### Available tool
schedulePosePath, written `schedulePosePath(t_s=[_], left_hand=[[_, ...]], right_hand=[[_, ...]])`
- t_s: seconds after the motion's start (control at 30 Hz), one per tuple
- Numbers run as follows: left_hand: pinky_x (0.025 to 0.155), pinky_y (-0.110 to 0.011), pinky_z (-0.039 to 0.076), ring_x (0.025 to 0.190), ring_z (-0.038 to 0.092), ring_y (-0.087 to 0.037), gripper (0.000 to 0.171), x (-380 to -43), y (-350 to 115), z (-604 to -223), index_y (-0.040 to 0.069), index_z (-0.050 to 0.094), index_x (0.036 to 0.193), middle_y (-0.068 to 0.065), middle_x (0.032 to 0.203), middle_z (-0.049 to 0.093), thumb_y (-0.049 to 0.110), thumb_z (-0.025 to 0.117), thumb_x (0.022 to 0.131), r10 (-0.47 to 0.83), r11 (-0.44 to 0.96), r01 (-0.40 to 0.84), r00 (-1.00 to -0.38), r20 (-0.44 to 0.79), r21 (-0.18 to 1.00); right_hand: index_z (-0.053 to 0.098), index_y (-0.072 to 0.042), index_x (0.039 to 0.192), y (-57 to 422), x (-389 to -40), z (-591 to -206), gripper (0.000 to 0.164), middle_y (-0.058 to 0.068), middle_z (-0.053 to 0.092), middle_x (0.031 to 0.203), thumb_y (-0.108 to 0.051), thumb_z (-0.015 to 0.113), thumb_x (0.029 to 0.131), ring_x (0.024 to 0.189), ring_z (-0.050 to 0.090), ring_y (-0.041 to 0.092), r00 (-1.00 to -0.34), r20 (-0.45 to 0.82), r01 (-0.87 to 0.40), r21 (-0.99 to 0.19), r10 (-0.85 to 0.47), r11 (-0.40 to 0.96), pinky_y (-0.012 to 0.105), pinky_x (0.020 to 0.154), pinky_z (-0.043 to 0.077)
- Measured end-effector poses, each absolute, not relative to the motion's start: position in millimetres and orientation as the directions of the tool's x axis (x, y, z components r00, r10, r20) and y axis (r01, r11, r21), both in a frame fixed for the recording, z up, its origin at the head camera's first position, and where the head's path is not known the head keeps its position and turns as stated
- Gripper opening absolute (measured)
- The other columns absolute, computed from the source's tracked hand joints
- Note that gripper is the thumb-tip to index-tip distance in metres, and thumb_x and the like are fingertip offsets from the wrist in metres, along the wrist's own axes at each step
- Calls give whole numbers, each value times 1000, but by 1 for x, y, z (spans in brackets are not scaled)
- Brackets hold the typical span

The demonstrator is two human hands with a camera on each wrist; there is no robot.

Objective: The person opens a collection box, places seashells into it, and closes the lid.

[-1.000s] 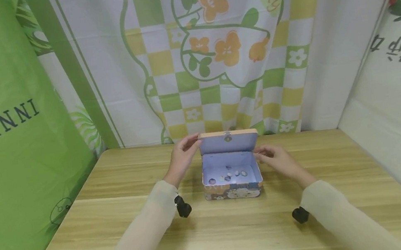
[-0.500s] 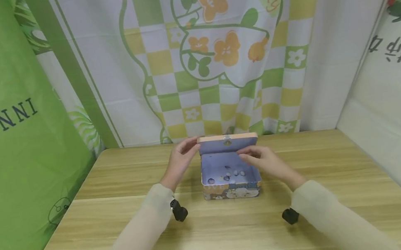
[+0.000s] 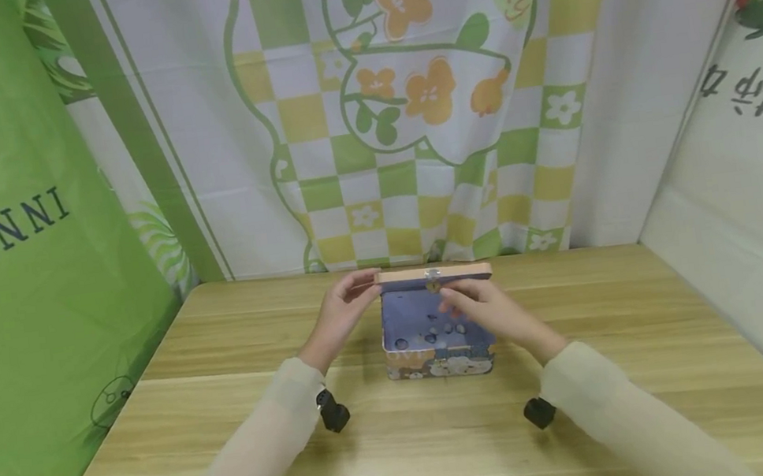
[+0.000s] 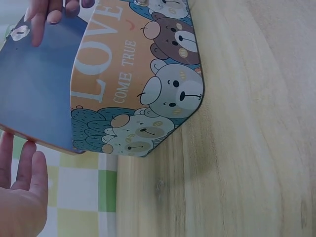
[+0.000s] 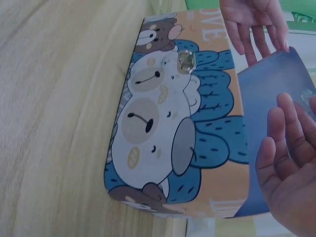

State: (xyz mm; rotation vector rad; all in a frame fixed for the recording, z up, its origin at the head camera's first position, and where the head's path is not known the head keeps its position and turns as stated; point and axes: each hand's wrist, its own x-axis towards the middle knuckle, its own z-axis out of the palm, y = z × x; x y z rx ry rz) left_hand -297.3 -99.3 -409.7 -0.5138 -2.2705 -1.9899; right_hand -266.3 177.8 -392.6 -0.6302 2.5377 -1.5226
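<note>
Bear-printed tin box point(image 3: 440, 362), blue inside, lid point(image 3: 432, 274) half lowered.

Bear-print tin box point(image 5: 173, 133): smooth, glossy printed metal. Table point(image 3: 236, 454): matt light woodgrain. Backdrop curtain point(image 3: 408, 108): printed cloth.

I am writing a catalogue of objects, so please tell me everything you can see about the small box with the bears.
The box is a small rectangular tin, it seems, printed with cartoon bears and "LOVE". It stands on the wooden table. Its hinged lid is half lowered, with a metal clasp at the front. The inside is lilac, with small beads on the bottom. The left hand touches the lid's left corner; the right hand touches its front edge.
</note>
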Motion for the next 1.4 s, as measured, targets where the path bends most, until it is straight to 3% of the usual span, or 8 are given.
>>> schedulePosePath(t_s=[0.2,0.4,0.57,0.73,1.07,1.27,1.4], left_hand=[[108,-46,44,126,54,-25,33,-290,-103,-409,12,64,131,-4,136,59,19,66,99,243,105,293,-934,261,950],[109,-47,42,130,52,-27,35,-289,-108,-414,13,64,134,-3,141,56,20,66,100,307,108,268,-925,225,957],[109,-48,43,131,51,-27,40,-290,-112,-418,11,62,136,-2,142,56,22,68,99,368,124,283,-903,221,951],[108,-50,42,132,49,-25,39,-287,-115,-417,20,66,131,3,141,55,31,73,94,410,181,304,-888,209,935],[108,-52,40,131,48,-19,36,-283,-117,-419,29,70,125,3,141,53,39,76,91,441,255,334,-875,198,908],[109,-57,38,130,49,-22,37,-281,-118,-420,26,71,125,-5,144,51,36,77,90,465,256,353,-861,206,900],[108,-56,40,129,49,-22,37,-279,-118,-419,24,71,125,-4,143,52,31,78,90,474,280,380,-853,217,882]], right_hand=[[64,1,127,173,-263,-392,44,11,70,107,-35,47,108,98,64,32,-894,124,-306,-870,-430,386,49,87,54],[71,-4,102,170,-257,-393,35,16,69,116,-31,50,108,95,63,39,-881,131,-308,-888,-455,340,37,77,56],[73,-3,112,170,-251,-395,38,9,72,101,-33,51,107,87,63,36,-883,116,-301,-883,-454,360,37,69,56],[72,1,111,173,-247,-399,34,8,70,87,-25,51,107,71,62,24,-859,129,-328,-881,-495,341,27,60,54],[72,1,107,174,-238,-404,31,12,68,81,-20,49,108,60,54,12,-840,118,-317,-898,-529,304,20,48,44],[71,2,106,173,-234,-405,33,25,65,84,-21,48,109,56,50,8,-832,94,-306,-900,-546,311,22,47,45],[70,5,104,173,-232,-407,35,24,65,80,-20,47,109,55,51,12,-821,83,-310,-896,-565,318,23,45,44]])
